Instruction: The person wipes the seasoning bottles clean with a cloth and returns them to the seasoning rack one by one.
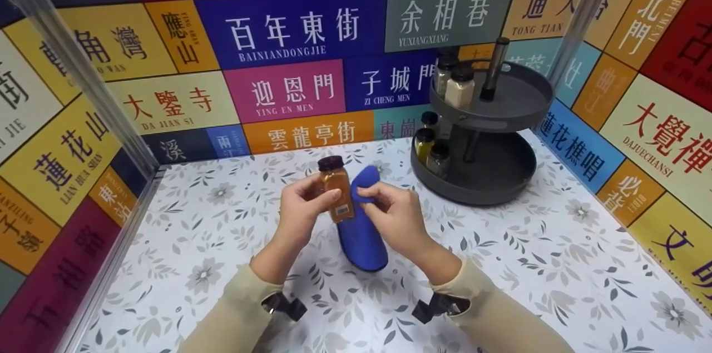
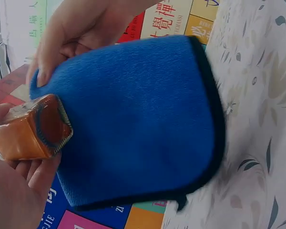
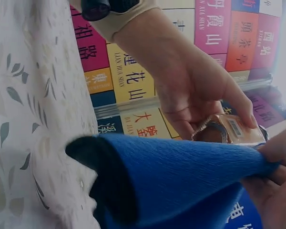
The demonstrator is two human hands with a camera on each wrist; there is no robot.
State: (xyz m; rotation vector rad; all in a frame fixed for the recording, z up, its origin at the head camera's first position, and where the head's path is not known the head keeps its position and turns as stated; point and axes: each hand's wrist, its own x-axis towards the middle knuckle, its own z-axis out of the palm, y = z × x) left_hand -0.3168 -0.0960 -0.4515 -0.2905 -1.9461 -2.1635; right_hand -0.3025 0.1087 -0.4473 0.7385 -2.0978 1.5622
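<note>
My left hand grips a square glass spice jar of orange-brown powder with a dark lid, held upright above the table. In the left wrist view the base of the jar faces the camera. A blue cloth with a dark edge hangs from my right hand, whose thumb and fingers pinch its upper part. Seen from the right wrist, the folded cloth passes close beside the jar; whether they touch I cannot tell.
A dark two-tier rotating rack stands at the back right. Several lidded jars sit on its left side, among them a pale one on the upper tier. The table has a leaf-patterned cover. Walls with coloured sign panels enclose the back and sides.
</note>
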